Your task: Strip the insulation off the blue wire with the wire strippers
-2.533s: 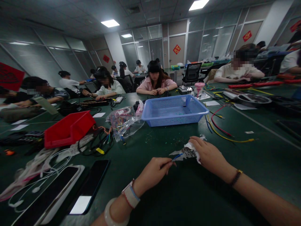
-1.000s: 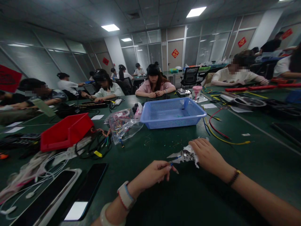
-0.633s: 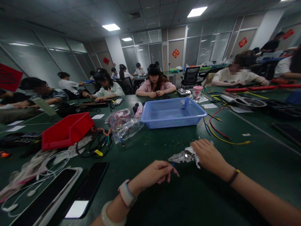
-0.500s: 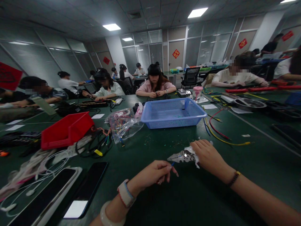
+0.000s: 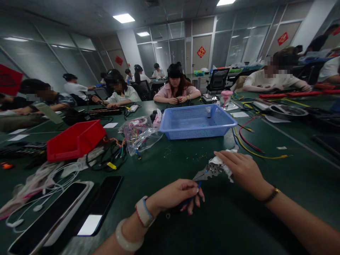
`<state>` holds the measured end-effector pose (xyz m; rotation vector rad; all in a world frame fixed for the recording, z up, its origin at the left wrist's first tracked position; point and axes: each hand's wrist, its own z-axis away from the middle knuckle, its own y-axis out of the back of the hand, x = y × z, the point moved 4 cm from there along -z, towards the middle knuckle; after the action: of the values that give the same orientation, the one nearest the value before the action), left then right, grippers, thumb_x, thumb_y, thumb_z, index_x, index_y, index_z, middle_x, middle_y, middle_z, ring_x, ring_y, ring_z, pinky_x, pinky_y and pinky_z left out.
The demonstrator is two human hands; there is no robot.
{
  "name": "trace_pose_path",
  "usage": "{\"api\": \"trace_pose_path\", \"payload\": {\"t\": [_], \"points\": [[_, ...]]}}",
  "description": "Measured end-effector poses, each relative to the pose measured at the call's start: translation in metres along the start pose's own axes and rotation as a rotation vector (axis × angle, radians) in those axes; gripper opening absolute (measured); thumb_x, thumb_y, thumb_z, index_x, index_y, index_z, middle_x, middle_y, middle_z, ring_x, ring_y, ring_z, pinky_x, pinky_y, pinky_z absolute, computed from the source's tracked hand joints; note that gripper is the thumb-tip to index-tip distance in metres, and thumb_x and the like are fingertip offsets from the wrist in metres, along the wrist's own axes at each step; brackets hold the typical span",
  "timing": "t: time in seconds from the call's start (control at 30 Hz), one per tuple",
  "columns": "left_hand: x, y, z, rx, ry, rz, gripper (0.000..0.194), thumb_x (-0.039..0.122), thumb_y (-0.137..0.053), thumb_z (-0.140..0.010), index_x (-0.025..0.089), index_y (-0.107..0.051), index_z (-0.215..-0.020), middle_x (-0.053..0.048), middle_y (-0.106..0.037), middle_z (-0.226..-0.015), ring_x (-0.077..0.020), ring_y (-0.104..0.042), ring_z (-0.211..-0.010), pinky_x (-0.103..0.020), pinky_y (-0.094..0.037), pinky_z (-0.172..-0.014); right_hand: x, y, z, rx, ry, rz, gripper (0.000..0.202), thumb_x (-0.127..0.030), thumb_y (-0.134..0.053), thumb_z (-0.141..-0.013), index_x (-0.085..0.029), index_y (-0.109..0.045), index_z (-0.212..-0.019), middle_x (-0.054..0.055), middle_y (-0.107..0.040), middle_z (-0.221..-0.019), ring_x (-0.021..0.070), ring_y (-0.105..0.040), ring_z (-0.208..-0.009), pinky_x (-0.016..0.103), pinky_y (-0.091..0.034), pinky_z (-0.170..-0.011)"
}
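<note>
My left hand (image 5: 187, 194), with a watch and a pale bangle on its wrist, pinches a blue wire (image 5: 199, 184) between thumb and forefinger. Metal wire-stripping pliers (image 5: 208, 172) point down and left, their tip close to the wire's end. White wrapping (image 5: 219, 161) covers their handles, and my right hand (image 5: 239, 166) is closed around it. Whether the jaws touch the wire is not clear. Small green and blue scraps (image 5: 195, 156) lie on the dark green table beyond the pliers.
A blue basket (image 5: 198, 132) stands ahead, a red bin (image 5: 75, 141) and a bag of wires (image 5: 139, 136) to its left. Two phones (image 5: 102, 202) (image 5: 50, 221) lie at left. Loose cables (image 5: 255, 152) curve at right. Several people sit around the tables.
The pliers have tilted more and my right hand has shifted slightly right. More of the blue wire shows at my left fingertips. The whole view has tipped down a little.
</note>
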<state>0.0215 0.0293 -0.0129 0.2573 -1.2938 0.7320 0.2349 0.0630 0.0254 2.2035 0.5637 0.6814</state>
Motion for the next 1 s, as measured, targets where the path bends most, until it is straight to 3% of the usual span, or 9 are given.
{"api": "trace_pose_path", "payload": {"t": [0.27,0.67,0.77,1.0], "points": [[-0.001,-0.006,0.001,-0.03,0.013,0.145,0.036,0.047,-0.063,-0.084,0.012,-0.059,-0.085,-0.002,-0.061,-0.071,-0.0131,-0.064,-0.066,-0.022,-0.046,-0.057,-0.002,-0.013,0.006,-0.079,-0.001,-0.057,0.056,0.0,-0.044,-0.077,-0.013,-0.051,-0.132,0.012,-0.065,-0.119,0.0192,-0.065,-0.086,0.03,-0.051,-0.07],[-0.007,-0.007,0.002,-0.112,0.047,0.203,0.033,0.043,-0.067,-0.082,0.012,-0.062,-0.091,-0.001,-0.062,-0.073,-0.01,-0.061,-0.061,-0.025,-0.049,-0.062,-0.009,-0.011,-0.003,-0.087,0.048,-0.132,0.07,0.005,-0.037,-0.076,-0.011,-0.033,-0.143,0.014,-0.047,-0.142,0.0191,-0.063,-0.101,0.031,-0.054,-0.079],[-0.006,-0.005,0.001,-0.09,0.034,0.169,0.032,0.043,-0.066,-0.083,0.012,-0.062,-0.091,-0.001,-0.061,-0.072,-0.0091,-0.06,-0.058,-0.024,-0.049,-0.059,-0.01,-0.011,-0.003,-0.088,0.045,-0.132,0.07,0.006,-0.036,-0.074,-0.009,-0.034,-0.142,0.015,-0.048,-0.141,0.0192,-0.061,-0.107,0.031,-0.054,-0.084],[-0.001,-0.002,0.0,0.084,0.014,0.101,0.031,0.04,-0.067,-0.082,0.011,-0.065,-0.09,-0.001,-0.062,-0.072,-0.0093,-0.059,-0.057,-0.024,-0.049,-0.059,-0.009,-0.013,0.0,-0.107,-0.083,-0.092,0.072,0.005,-0.04,-0.065,-0.013,-0.045,-0.135,0.013,-0.05,-0.139,0.0201,-0.066,-0.095,0.032,-0.056,-0.077]]}}
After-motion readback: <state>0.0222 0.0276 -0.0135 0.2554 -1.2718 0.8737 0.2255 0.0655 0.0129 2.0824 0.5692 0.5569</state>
